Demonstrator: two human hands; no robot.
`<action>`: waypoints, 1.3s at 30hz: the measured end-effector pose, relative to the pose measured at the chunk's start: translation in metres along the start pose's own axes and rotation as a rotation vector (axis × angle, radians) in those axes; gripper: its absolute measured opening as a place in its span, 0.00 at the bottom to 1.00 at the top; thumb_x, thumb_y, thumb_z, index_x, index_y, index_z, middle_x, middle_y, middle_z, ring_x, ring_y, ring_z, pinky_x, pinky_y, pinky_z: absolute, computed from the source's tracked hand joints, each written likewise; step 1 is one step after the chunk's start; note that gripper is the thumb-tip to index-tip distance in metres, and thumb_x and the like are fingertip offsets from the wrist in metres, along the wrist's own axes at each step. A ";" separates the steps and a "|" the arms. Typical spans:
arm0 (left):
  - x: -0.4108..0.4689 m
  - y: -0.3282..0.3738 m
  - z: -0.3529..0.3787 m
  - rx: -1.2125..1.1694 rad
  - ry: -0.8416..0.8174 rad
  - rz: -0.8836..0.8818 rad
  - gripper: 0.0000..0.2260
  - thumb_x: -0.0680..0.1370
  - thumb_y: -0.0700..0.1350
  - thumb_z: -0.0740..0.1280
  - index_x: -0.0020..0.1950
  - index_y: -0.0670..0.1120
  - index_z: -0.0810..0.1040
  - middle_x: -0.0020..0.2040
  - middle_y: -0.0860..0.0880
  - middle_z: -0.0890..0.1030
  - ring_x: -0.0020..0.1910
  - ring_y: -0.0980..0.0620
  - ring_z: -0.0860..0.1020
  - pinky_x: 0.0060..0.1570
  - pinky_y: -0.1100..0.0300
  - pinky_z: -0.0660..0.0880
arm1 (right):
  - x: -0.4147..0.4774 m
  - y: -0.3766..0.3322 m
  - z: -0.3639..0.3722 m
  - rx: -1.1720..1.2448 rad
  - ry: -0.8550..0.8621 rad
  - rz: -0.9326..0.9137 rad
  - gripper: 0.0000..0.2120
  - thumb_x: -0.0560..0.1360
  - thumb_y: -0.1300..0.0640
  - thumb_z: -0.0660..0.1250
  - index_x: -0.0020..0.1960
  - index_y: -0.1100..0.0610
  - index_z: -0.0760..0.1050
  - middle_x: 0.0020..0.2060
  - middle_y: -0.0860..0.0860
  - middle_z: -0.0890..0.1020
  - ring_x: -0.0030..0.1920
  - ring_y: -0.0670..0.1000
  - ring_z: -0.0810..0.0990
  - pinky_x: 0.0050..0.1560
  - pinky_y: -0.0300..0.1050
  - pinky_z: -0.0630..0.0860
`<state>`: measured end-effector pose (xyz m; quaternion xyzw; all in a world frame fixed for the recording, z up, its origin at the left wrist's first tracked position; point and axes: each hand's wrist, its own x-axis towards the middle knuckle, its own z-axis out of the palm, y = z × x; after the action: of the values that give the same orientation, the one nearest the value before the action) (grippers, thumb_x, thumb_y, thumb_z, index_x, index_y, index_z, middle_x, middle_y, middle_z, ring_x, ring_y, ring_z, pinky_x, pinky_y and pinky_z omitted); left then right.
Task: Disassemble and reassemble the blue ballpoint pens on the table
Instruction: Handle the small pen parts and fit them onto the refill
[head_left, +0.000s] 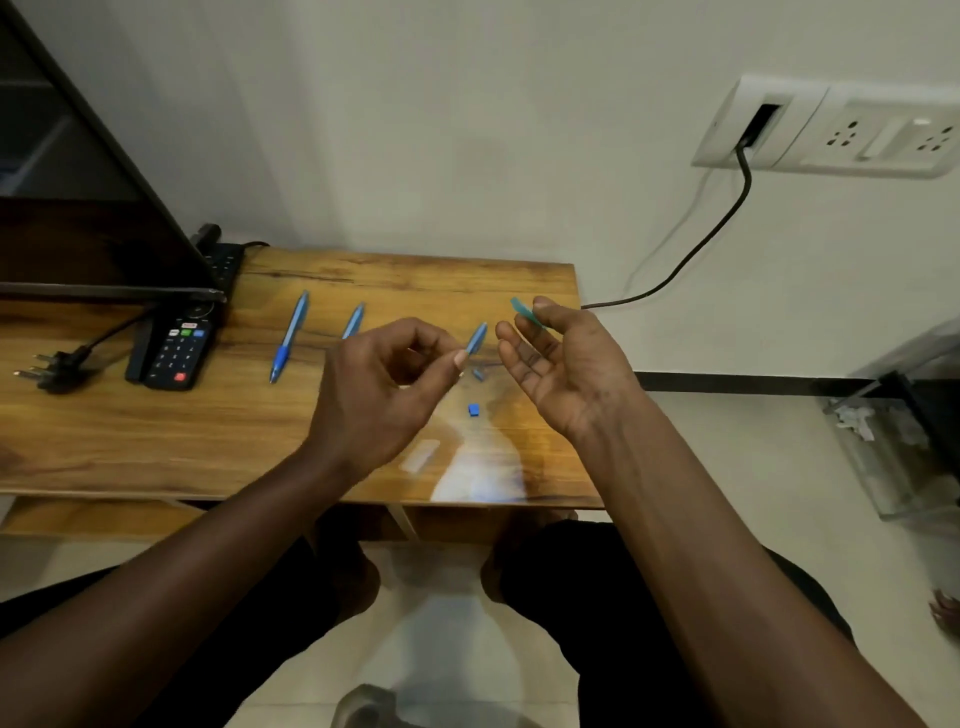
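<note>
Head view. The person is sitting at a wooden worktop (156, 441) with both forearms reaching over its near edge.

The left grip (384, 374) is curling its fingers, and thumb and forefinger are pinching the lower end of a blue pen barrel (477, 338), which is pointing up and away from the person above the worktop.

The right grip (561, 364) is turning palm up just right of that barrel. Its lower fingers are lying loosely spread, while the thumb and forefinger are pinching a short teal-blue pen part (524, 312), which is sticking out to the upper left. The two held parts are staying near each other but apart.

Two small blue pieces are lying on the worktop between the grips: one (478, 374) just under the held barrel, the other (473, 409) nearer the person. A pale translucent oblong (420, 455) is showing closer to the near edge; it is too blurred to identify.

A whole blue ballpoint pen (289, 338) is lying at a slant left of the left grip, and a second pen (354, 321) is lying beside it, its lower end hiding behind that grip.

Further left, a black remote control (179, 348) and a three-pin plug (52, 371) are resting on the worktop under the corner of a dark screen (78, 208). A black cable (701, 249) is running from a white wall socket plate (831, 130) down toward the worktop's far right corner.
</note>
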<state>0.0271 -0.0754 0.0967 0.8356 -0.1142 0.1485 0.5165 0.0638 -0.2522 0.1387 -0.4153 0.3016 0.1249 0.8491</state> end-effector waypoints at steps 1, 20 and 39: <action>0.010 0.005 -0.002 -0.068 -0.012 -0.038 0.02 0.79 0.42 0.75 0.50 0.44 0.85 0.43 0.51 0.87 0.42 0.52 0.87 0.44 0.50 0.85 | 0.000 0.000 0.001 -0.005 -0.016 -0.006 0.07 0.80 0.63 0.66 0.58 0.59 0.78 0.43 0.57 0.83 0.40 0.55 0.87 0.45 0.46 0.84; 0.065 0.034 0.004 0.078 -0.207 -0.216 0.03 0.76 0.41 0.77 0.43 0.48 0.85 0.38 0.52 0.87 0.39 0.57 0.86 0.46 0.48 0.86 | -0.001 -0.005 0.000 -0.060 -0.015 -0.156 0.11 0.78 0.68 0.69 0.59 0.60 0.78 0.46 0.61 0.86 0.46 0.56 0.87 0.51 0.48 0.84; 0.072 0.031 -0.005 -0.067 -0.439 -0.357 0.05 0.78 0.44 0.76 0.49 0.42 0.87 0.39 0.46 0.88 0.40 0.47 0.88 0.44 0.52 0.86 | -0.003 -0.011 -0.009 -0.395 -0.075 -0.291 0.12 0.78 0.63 0.71 0.61 0.58 0.78 0.51 0.64 0.85 0.44 0.59 0.88 0.43 0.48 0.84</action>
<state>0.0832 -0.0872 0.1508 0.8372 -0.0793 -0.1330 0.5246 0.0627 -0.2662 0.1428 -0.6074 0.1765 0.0733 0.7711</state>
